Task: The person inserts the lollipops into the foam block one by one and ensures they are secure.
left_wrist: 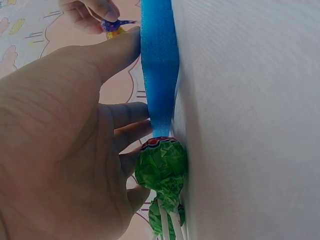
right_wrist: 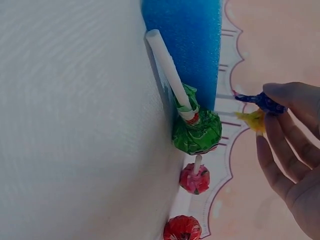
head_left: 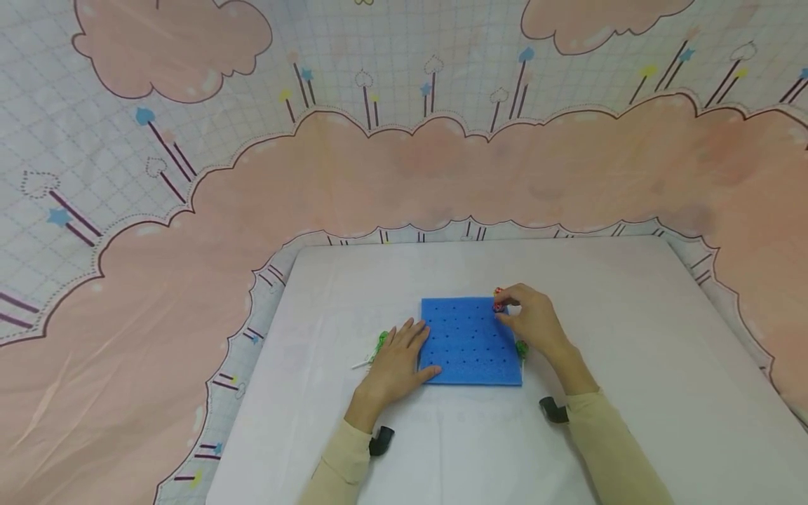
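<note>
A blue foam block (head_left: 467, 344) with rows of small holes lies on the table. My left hand (head_left: 398, 361) rests along its left edge, fingers straight and spread, thumb over the front left part. Over the far right corner, my right hand (head_left: 536, 319) pinches a purple-wrapped lollipop (right_wrist: 272, 104) between thumb and fingers, its twisted wrapper end toward the block. Close beside it is a yellow-wrapped lollipop (right_wrist: 254, 122); whether the hand touches it, I cannot tell. Whether the purple one's stick is in a hole is unclear.
Green-wrapped lollipops (left_wrist: 161, 165) lie left of the block, beside my left fingers. Along the right side lie a green lollipop (right_wrist: 197, 130), a pink one (right_wrist: 195, 178) and a red one (right_wrist: 182, 229). A patterned cloth (head_left: 442, 175) hangs behind the white table (head_left: 303, 435).
</note>
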The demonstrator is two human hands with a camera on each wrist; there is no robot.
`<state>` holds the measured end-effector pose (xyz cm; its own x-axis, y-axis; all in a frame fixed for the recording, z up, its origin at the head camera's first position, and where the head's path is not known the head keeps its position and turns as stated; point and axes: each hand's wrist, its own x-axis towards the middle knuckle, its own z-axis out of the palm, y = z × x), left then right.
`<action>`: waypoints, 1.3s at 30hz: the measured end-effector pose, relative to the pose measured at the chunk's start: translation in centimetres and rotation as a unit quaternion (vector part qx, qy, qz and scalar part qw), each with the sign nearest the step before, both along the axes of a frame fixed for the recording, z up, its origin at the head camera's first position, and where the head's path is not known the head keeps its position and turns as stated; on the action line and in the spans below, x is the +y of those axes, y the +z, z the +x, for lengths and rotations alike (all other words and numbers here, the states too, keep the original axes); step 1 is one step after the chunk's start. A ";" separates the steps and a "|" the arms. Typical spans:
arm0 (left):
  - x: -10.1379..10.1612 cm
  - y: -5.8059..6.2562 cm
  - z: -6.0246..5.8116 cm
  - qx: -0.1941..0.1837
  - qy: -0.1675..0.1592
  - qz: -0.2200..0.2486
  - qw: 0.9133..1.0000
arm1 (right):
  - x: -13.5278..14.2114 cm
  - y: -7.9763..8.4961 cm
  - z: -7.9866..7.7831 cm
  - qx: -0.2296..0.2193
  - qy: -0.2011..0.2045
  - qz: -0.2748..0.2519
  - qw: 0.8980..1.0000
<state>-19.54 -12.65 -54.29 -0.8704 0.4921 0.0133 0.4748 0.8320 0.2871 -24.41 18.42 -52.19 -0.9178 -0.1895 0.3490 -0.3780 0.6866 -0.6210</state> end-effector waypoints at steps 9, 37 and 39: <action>0.0 -0.2 -0.1 0.007 -0.003 -0.008 1.000 | 0.0 -0.1 0.0 -0.002 0.010 -0.003 1.000; -0.1 -0.1 -0.2 0.008 -0.005 0.005 1.000 | 0.2 0.3 0.3 0.004 -0.003 -0.003 1.000; -0.1 -0.1 -0.2 0.008 -0.006 0.005 1.000 | 0.2 0.4 0.4 -0.005 -0.005 -0.007 1.000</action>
